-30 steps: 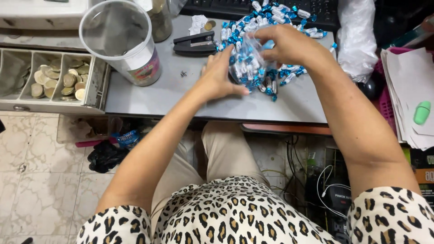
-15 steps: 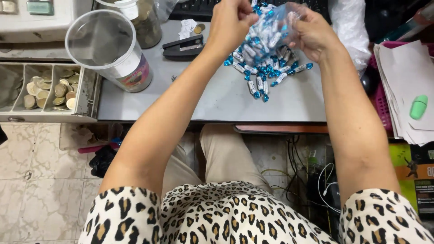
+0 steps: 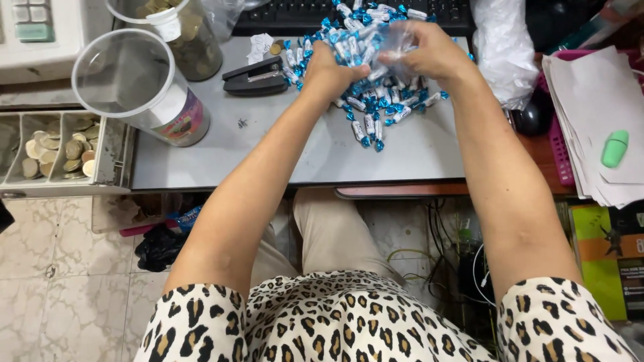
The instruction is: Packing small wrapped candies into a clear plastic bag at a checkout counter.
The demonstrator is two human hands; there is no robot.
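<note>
My left hand [image 3: 329, 67] and right hand [image 3: 429, 53], both grips pinching a clear candy-filled bag [image 3: 376, 50], over blue-white candies [image 3: 372, 110] on desk [image 3: 268, 147].

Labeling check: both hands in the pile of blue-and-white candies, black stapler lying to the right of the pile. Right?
Not quite. In the head view both hands, left and right, are in the candies, but the black stapler lies left of the pile, not right.
</note>
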